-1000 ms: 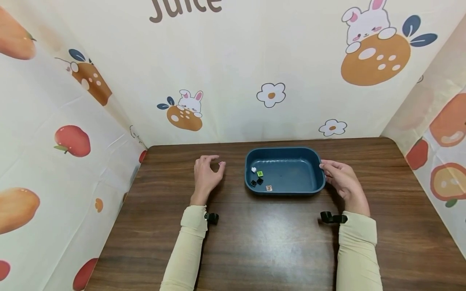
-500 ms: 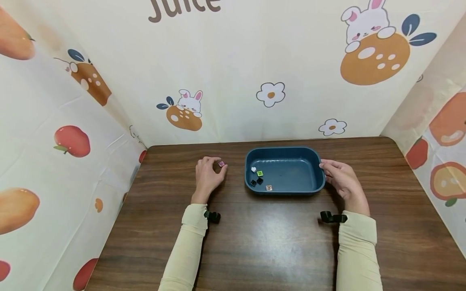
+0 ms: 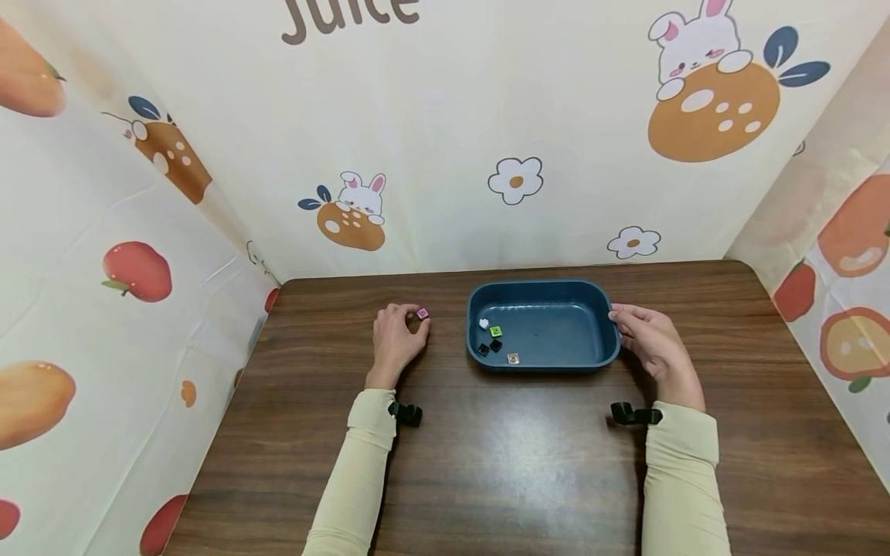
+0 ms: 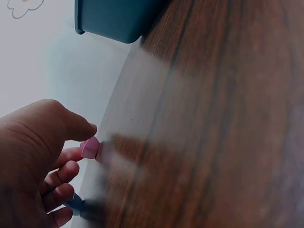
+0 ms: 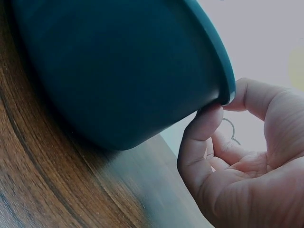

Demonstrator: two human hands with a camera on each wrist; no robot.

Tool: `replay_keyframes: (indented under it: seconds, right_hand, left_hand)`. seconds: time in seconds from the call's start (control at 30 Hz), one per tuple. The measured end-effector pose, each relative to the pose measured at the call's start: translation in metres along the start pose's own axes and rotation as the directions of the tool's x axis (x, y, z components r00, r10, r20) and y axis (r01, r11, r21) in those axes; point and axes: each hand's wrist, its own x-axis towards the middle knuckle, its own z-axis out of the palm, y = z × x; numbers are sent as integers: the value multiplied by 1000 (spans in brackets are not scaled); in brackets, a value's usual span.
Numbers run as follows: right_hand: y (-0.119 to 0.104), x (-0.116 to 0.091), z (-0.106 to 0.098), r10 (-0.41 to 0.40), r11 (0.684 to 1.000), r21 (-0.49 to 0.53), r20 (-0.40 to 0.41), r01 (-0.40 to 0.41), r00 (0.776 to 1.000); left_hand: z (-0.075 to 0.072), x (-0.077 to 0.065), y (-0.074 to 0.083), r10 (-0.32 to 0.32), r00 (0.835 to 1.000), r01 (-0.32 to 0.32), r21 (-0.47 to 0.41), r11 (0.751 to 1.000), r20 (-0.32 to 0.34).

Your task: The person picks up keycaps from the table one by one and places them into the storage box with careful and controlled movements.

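Left hand [image 3: 398, 340] is seen with a pink cube [image 3: 422, 313] pinched between the thumb and the index finger, while the other 3 fingers are kept bent. The cube is placed between 1 and 2 o'clock from the middle of this hand; whether the table [image 3: 528, 463] is touched by it cannot be told. Behind the bent fingers, a small blue thing [image 4: 75, 204] is partly hidden in the left wrist view.

At 3 o'clock from the left hand, and apart from it, a dark blue tray [image 3: 566, 328] is set on the table. Its rim is gripped at the 3 o'clock end by the thumb and fingers of the right hand [image 3: 653, 347].

Inside the tray, 5 small pieces are found. At 9 o'clock a white piece [image 3: 484, 324] and a green cube [image 3: 496, 331] are seen, at 8 o'clock 2 black cubes [image 3: 483, 350], and between 7 and 8 o'clock a pale tile [image 3: 513, 359].

At 12 o'clock, behind the table, a cream curtain [image 3: 431, 100] is printed with rabbits, fruits and flowers.
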Motion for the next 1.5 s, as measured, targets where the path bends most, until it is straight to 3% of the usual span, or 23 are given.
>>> replay_keyframes:
  seconds: [0.5,1.5]
  right_hand:
    - [0,-1,2,-5,1000,-19,-8,5,1000]
    - [-1,-1,1,-16,1000,0,11,16,1000]
  left_hand:
    - [2,-1,3,31,999,-31,19,999,11]
    - [5,-3,1,23,1000,-23,-2,1000,5]
